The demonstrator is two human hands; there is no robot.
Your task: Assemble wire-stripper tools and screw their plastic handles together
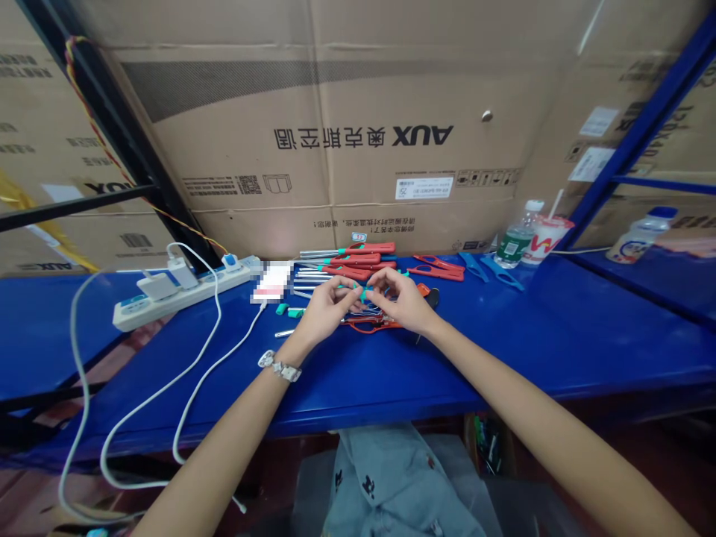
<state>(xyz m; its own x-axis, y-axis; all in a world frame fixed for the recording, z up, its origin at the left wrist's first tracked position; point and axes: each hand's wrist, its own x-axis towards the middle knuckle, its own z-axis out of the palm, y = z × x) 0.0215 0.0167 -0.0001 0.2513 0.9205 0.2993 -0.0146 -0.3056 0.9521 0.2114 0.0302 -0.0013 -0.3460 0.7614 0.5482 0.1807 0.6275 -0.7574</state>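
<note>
My left hand [329, 307] and my right hand [403, 300] meet above the blue table, fingertips pinched together. Between them is a small green plastic piece [363, 294], gripped from both sides and partly covered by the fingers. Under and behind the hands lie several red long-nosed lighters [358, 259] with silver metal tubes. Loose green pieces [294, 312] rest to the left of my left hand. By my right hand lies an orange and black item [432, 296], whose kind I cannot make out.
A white power strip [184, 292] with plugs and trailing white cables [193, 365] occupies the left side. Nearby lies a blurred phone-like item [272, 282]. Blue lighter-shaped parts [500, 272], a water bottle [510, 246] and a red-lidded cup [542, 240] stand right. Cardboard [358, 89] walls the back.
</note>
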